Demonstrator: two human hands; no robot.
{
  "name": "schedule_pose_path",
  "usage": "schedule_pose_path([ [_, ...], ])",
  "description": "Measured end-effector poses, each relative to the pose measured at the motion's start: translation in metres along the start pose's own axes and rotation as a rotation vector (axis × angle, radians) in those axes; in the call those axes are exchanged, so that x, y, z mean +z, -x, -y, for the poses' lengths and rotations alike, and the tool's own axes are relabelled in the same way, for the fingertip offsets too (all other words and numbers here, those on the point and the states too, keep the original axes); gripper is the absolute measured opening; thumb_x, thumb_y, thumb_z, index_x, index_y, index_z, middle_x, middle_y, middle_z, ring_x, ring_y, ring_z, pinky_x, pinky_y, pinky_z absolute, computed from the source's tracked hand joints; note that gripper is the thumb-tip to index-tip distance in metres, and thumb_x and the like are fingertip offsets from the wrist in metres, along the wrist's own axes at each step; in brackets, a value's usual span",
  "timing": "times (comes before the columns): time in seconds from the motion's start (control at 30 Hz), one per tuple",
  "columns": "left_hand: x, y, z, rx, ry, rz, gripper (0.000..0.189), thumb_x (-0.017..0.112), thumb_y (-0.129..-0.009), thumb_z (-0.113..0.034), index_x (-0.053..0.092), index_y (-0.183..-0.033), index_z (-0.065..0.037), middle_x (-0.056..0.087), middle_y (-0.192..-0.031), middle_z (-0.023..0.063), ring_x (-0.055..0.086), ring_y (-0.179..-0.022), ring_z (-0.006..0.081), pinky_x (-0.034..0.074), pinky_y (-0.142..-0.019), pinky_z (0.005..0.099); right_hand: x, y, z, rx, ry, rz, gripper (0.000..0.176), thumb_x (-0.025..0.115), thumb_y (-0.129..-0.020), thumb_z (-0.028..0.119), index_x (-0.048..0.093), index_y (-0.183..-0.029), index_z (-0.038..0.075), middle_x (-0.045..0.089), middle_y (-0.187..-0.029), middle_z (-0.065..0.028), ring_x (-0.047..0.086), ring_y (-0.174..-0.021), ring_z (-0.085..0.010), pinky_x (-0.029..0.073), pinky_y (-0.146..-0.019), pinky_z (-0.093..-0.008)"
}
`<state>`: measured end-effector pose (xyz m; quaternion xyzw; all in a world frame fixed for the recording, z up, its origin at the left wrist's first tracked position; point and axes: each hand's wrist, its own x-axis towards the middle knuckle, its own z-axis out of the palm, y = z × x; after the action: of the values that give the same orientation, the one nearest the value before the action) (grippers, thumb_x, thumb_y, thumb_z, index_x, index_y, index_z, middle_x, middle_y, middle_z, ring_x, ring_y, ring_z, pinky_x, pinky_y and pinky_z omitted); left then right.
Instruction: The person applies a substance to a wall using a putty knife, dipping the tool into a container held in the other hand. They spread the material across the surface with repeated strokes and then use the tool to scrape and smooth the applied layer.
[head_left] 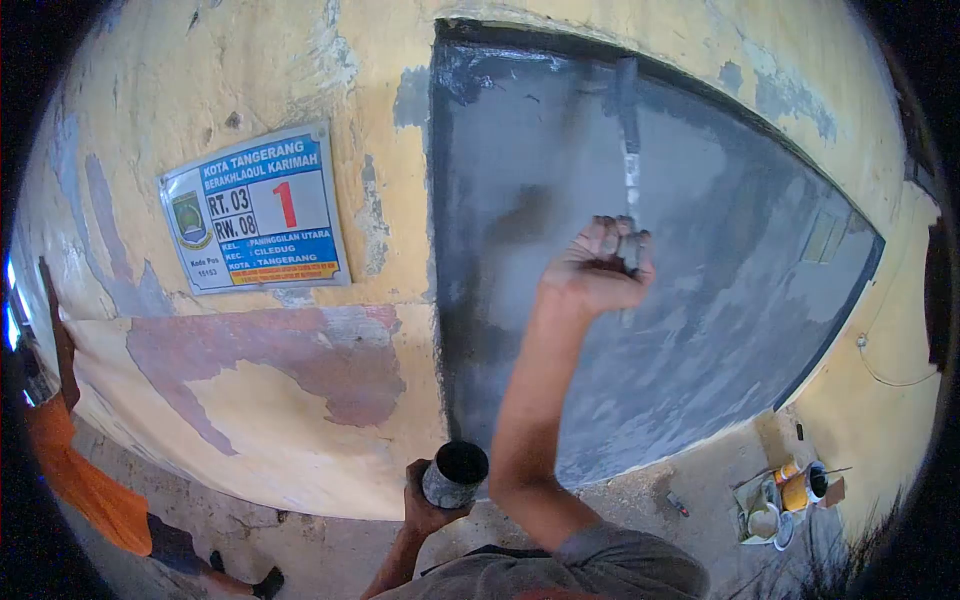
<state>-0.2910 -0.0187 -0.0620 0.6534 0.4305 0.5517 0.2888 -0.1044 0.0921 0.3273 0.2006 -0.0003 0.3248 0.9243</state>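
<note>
My right hand [608,265] is raised and closed around the handle of a paintbrush [630,170], whose dark head points up against the upper part of a grey-painted panel [700,270]. The grey on the panel is streaky, with darker and lighter patches. Lower down, my left hand [425,505] grips a paint can [455,478] by its side. The can's mouth faces up and its inside looks dark; how much it holds cannot be seen.
Left of the panel, a house-number sign [255,210] hangs on the peeling yellow wall [270,395]. A person in an orange shirt [95,475] stands at the far left. Tubs and containers [795,490] sit on the floor at the right, near a small tool [678,504].
</note>
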Motion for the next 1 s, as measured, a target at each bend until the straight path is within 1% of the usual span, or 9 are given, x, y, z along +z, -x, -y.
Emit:
schedule_pose_path([
  [0.23,-0.018,0.014,0.001,-0.064,0.023,-0.103,0.093,0.093,-0.047,-0.029,0.037,-0.116,-0.004,0.057,-0.105,0.0148,0.059,-0.096,0.0261,0.049,-0.082,0.0405,-0.014,0.049,-0.056,0.341,-0.054,0.075,0.014,0.049,-0.085,0.021,0.049,-0.078,0.008,0.049,-0.065,-0.0075,0.037,-0.049,-0.0134,0.03,-0.047,-0.0242],
  [0.27,-0.02,0.016,0.012,-0.069,0.066,-0.113,0.092,0.093,-0.046,-0.029,0.037,-0.116,-0.004,0.057,-0.104,0.0145,0.059,-0.095,0.0257,0.049,-0.082,0.0406,-0.011,0.053,-0.054,0.378,-0.013,-0.001,0.014,0.048,-0.084,0.022,0.05,-0.079,0.009,0.048,-0.061,-0.0068,0.037,-0.048,-0.013,0.028,-0.045,-0.0242],
  [0.3,-0.022,0.019,0.023,-0.072,0.109,-0.125,0.092,0.093,-0.046,-0.029,0.037,-0.115,-0.004,0.056,-0.104,0.0143,0.059,-0.094,0.0253,0.049,-0.081,0.0406,-0.016,0.054,-0.051,0.38,-0.011,0.0,0.014,0.048,-0.084,0.022,0.05,-0.079,0.009,0.048,-0.061,-0.0068,0.037,-0.048,-0.013,0.028,-0.045,-0.0242],
  [0.37,-0.028,0.019,0.017,-0.047,0.111,-0.146,0.091,0.093,-0.047,-0.029,0.037,-0.115,-0.004,0.056,-0.103,0.0144,0.059,-0.094,0.0253,0.049,-0.081,0.0407,-0.032,0.05,-0.038,0.363,0.038,0.209,0.014,0.049,-0.083,0.022,0.049,-0.079,0.009,0.048,-0.061,-0.0067,0.036,-0.047,-0.0131,0.028,-0.045,-0.0245],
  [0.5,-0.029,0.011,0.015,-0.021,-0.014,-0.125,0.092,0.093,-0.047,-0.029,0.036,-0.116,-0.004,0.056,-0.103,0.0147,0.059,-0.094,0.0264,0.049,-0.081,0.0404,-0.034,0.042,-0.02,0.354,0.116,0.24,0.015,0.05,-0.082,0.022,0.049,-0.079,0.008,0.048,-0.063,-0.0081,0.035,-0.048,-0.0129,0.027,-0.044,-0.0244],
  [0.67,-0.025,0.004,0.001,-0.02,-0.069,-0.065,0.093,0.093,-0.048,-0.029,0.036,-0.117,-0.004,0.057,-0.104,0.0157,0.06,-0.095,0.0274,0.049,-0.082,0.0408,0.016,0.017,-0.018,0.334,0.04,0.188,0.012,0.048,-0.084,0.019,0.046,-0.083,0.007,0.046,-0.064,-0.0089,0.033,-0.05,-0.0125,0.027,-0.044,-0.0235],
  [0.73,-0.014,0.008,0.031,-0.057,0.194,0.003,0.092,0.093,-0.049,-0.03,0.037,-0.117,-0.004,0.057,-0.105,0.0162,0.06,-0.096,0.0275,0.049,-0.083,0.041,0.007,0.002,-0.006,0.355,-0.009,0.236,0.012,0.047,-0.084,0.019,0.046,-0.084,0.006,0.044,-0.063,-0.008,0.033,-0.05,-0.0125,0.027,-0.044,-0.0239],
  [0.83,-0.017,0.0,-0.018,0.032,-0.049,-0.021,0.091,0.092,-0.049,-0.03,0.038,-0.117,-0.004,0.057,-0.105,0.016,0.06,-0.095,0.0274,0.049,-0.083,0.0411,-0.024,-0.004,0.013,0.377,-0.012,0.321,0.012,0.046,-0.085,0.018,0.046,-0.084,0.006,0.042,-0.062,-0.0064,0.032,-0.05,-0.0122,0.027,-0.043,-0.0247],
  [1.0,-0.011,0.004,-0.022,0.004,-0.03,-0.006,0.092,0.092,-0.048,-0.03,0.037,-0.118,-0.004,0.057,-0.106,0.016,0.06,-0.097,0.0272,0.049,-0.083,0.0408,-0.013,-0.003,0.002,0.45,0.132,0.285,0.017,0.052,-0.082,0.024,0.049,-0.082,0.007,0.043,-0.061,-0.0066,0.031,-0.045,-0.0128,0.026,-0.043,-0.0232],
])
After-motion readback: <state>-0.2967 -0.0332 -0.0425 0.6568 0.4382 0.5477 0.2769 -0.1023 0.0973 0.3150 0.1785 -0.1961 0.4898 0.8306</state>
